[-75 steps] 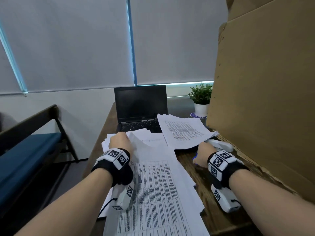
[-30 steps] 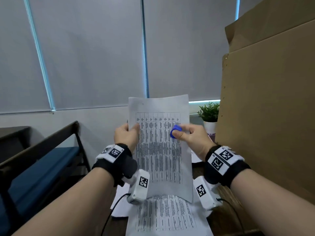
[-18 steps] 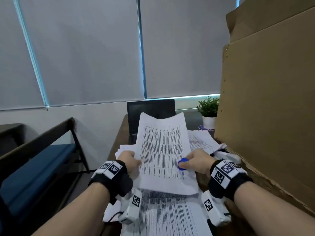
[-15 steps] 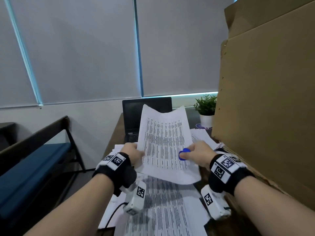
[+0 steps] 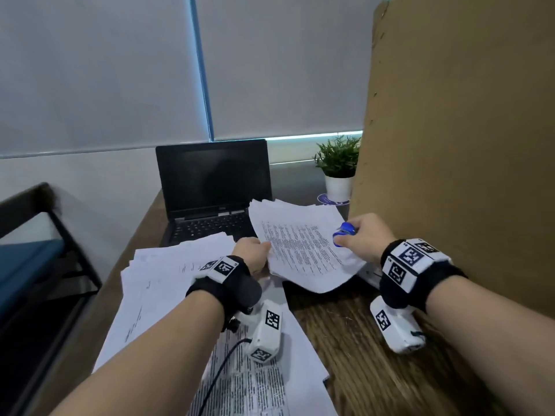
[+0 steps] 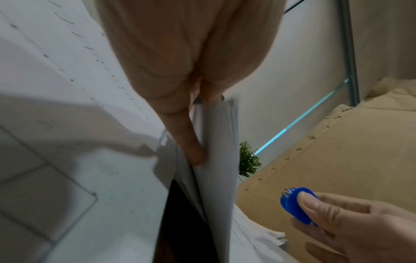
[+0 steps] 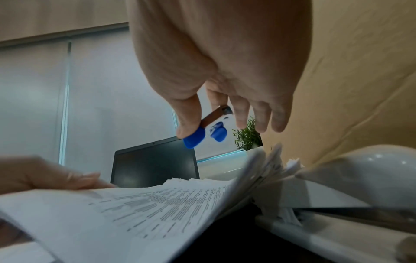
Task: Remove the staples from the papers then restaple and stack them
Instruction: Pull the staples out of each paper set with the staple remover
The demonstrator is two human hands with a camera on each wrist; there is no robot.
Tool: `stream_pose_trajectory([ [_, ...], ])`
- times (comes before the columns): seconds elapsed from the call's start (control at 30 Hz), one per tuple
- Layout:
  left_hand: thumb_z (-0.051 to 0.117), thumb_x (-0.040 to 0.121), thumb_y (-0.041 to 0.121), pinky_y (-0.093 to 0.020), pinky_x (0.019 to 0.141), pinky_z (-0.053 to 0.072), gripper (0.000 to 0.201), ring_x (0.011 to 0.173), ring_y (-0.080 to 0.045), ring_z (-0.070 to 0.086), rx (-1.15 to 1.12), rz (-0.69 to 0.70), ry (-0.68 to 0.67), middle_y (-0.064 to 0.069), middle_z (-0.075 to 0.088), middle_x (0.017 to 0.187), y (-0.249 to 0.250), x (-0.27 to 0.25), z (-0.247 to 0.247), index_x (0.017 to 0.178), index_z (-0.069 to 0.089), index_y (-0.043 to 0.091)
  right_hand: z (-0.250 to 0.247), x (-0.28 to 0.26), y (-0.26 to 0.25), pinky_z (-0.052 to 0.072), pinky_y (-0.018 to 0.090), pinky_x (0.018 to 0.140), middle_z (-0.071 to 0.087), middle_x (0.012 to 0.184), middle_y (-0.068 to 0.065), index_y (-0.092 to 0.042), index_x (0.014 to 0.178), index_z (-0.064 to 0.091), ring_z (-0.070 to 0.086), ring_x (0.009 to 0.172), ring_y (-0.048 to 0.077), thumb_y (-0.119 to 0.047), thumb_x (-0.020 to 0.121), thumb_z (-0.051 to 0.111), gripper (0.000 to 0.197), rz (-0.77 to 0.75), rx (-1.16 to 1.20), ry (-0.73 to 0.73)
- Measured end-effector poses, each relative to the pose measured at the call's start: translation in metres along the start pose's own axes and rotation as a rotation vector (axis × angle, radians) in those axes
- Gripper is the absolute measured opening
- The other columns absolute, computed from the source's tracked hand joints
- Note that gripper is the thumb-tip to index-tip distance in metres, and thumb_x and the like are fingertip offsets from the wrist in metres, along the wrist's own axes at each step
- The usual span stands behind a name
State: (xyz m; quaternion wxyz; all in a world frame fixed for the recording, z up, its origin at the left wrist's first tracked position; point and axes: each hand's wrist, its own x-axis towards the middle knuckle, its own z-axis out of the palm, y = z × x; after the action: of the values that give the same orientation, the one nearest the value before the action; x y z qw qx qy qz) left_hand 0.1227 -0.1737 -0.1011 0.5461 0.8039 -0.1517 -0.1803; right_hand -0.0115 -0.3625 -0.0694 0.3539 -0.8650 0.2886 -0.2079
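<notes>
- Left hand [image 5: 251, 254]: thumb and fingers pinch the left edge of a printed paper set [image 5: 303, 250], held just above the wooden desk [image 5: 360, 355]
- Right hand [image 5: 365, 235]: thumb and forefinger grip a blue staple remover [image 5: 344, 231] over the right edge of the held set; metal prongs show in the left wrist view
- Loose printed sheets [image 5: 180, 283]: spread on the desk under the left forearm
- White stapler [image 7: 360, 186]: just right of the held set, on the desk, partly hidden
- Background: open black laptop [image 5: 213, 190], potted plant [image 5: 338, 166], tall cardboard sheet [image 5: 465, 145] at right
</notes>
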Motion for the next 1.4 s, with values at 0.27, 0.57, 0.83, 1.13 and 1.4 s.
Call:
stream_pose_trajectory([
  [0.27,0.048,0.094,-0.002,-0.042,0.083,0.059,0.027,0.085,-0.029,0.066,0.291,0.022,0.013,-0.019,0.066,0.102,0.004,-0.046,-0.045,0.115,0.064,0.005,0.011,-0.029,-0.016,0.046,0.03,0.071,0.065,0.081,0.012,0.004,0.093,0.068,0.061,0.079,0.027,-0.03,0.079,0.078,0.039,-0.075,-0.146,-0.141],
  [0.57,0.072,0.084,0.034,-0.034,0.09,0.053,0.043,0.108,-0.026,0.064,1.077,-0.161,-0.095,-0.009,0.068,0.117,-0.029,-0.108,-0.117,0.116,0.066,0.006,0.047,-0.099,-0.065,0.049,0.032,0.076,0.071,0.092,0.012,-0.009,0.096,0.073,0.058,0.076,0.018,-0.037,0.083,0.073,0.031,-0.257,-0.416,-0.59],
  [0.83,0.08,0.079,0.028,-0.035,0.081,0.056,0.065,0.089,-0.029,0.066,0.708,-0.242,0.02,-0.013,0.067,0.101,-0.049,-0.118,-0.14,0.127,0.051,-0.006,0.069,-0.117,-0.079,0.049,0.029,0.079,0.063,0.083,-0.002,-0.02,0.093,0.069,0.058,0.08,0.016,-0.038,0.084,0.07,0.021,-0.328,-0.589,-0.672],
  [1.13,0.08,0.079,0.027,-0.03,0.078,0.051,0.029,0.086,-0.023,0.062,0.445,-0.207,0.06,-0.002,0.065,0.085,-0.05,-0.11,-0.139,0.092,0.064,0.007,0.069,-0.112,-0.071,0.05,0.031,0.081,0.065,0.083,-0.003,-0.021,0.092,0.07,0.059,0.079,0.015,-0.037,0.082,0.073,0.019,-0.336,-0.542,-0.689],
  [1.4,0.08,0.051,0.011,-0.053,0.09,0.054,0.046,0.094,-0.036,0.069,0.107,-0.077,0.061,-0.016,0.074,0.095,-0.045,-0.113,-0.147,0.095,0.071,0.004,0.073,-0.117,-0.084,0.051,0.029,0.069,0.069,0.084,0.005,-0.011,0.09,0.069,0.064,0.077,0.02,-0.031,0.078,0.077,0.025,-0.367,-0.415,-0.458],
])
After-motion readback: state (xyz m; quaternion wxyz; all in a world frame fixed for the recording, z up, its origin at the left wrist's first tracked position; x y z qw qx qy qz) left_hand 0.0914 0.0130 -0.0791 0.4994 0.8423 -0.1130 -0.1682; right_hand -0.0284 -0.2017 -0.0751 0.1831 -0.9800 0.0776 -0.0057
